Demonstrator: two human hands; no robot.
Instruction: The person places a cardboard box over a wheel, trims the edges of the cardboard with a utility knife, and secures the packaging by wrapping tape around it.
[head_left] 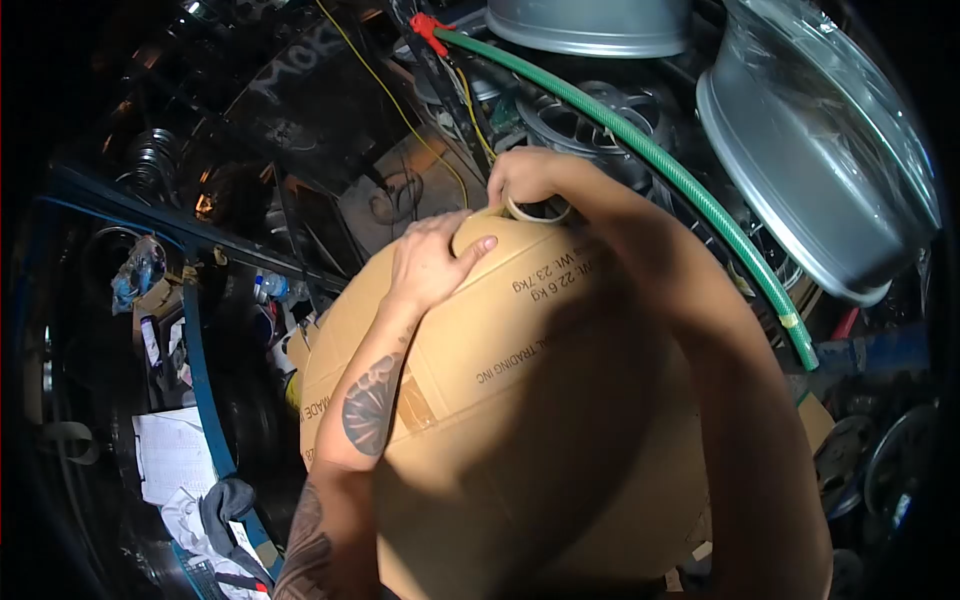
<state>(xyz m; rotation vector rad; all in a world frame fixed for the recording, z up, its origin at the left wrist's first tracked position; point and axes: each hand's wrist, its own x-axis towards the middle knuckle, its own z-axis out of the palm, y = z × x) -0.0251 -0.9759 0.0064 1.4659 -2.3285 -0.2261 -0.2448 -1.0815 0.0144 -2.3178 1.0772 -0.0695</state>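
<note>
A large cardboard box (540, 430) with printed lettering fills the middle of the view, and a strip of brown tape (413, 402) sticks to it. My left hand (430, 262) lies on the box near its far edge, fingers spread and thumb apart. At the far edge, just right of it, my right hand (525, 178) is closed around a roll of tape (541, 212), whose ring shows below the fingers. The fingertips of my right hand are partly hidden.
A green hose (640, 142) with a red end curves past the box on the right. Silver wheel rims (800, 150) stand behind it. On the left are a blue metal frame (200, 370), papers (172, 455), a plastic bottle (272, 288) and dark cloth (228, 510).
</note>
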